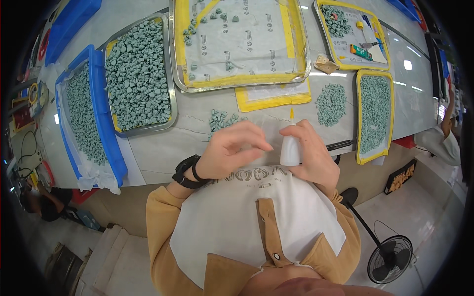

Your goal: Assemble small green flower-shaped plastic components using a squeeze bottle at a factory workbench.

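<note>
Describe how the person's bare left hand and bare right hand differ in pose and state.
The right hand grips a white plastic bottle with a slim yellow tip; the left hand is off it, fingers bent. The left hand has a black wristwatch behind it; the right hand shows none. Both are ungloved.

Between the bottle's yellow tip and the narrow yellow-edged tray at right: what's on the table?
A loose patch of small grey-green stones, spread on the tabletop; it shows in the head view.
</note>
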Tool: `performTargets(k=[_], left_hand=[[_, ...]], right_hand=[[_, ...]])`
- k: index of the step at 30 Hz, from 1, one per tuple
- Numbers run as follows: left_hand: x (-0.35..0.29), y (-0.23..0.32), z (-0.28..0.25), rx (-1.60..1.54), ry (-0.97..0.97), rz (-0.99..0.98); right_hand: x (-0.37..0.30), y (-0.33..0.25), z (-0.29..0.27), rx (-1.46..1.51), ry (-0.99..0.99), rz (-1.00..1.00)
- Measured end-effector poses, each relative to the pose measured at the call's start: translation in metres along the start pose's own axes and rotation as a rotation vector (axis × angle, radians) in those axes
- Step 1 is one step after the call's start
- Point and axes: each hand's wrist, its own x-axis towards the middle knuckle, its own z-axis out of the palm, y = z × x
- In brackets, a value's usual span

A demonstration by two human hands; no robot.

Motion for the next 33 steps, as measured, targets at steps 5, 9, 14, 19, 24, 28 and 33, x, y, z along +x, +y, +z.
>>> performTargets(k=[5,9,14,19,24,28,33], left_hand=[[0.001,-0.019,0.004,-0.812,0.169,-0.234],[0.001,-0.024,0.003,-0.694,0.193,-0.213],[0.000,-0.024,0.005,-0.518,0.216,-0.205],[0.001,-0.025,0.007,-0.413,0.261,-0.151],[0.002,-0.024,0.007,-0.366,0.240,-0.123],[0.001,-0.029,0.005,-0.327,0.199,-0.056],[-0.001,-0.027,0.005,-0.364,0.204,-0.111]], right_hand=[[0.002,0.008,0.014,0.188,0.204,-0.265],[0.014,0.008,0.019,0.204,0.299,-0.381],[0.016,0.005,0.027,0.313,0.370,-0.435],[0.016,0.010,0.029,0.235,0.336,-0.454],[0.018,0.007,0.029,0.170,0.321,-0.418],[0.018,0.006,0.030,0.163,0.335,-0.411],[0.018,0.006,0.029,0.166,0.328,-0.413]])
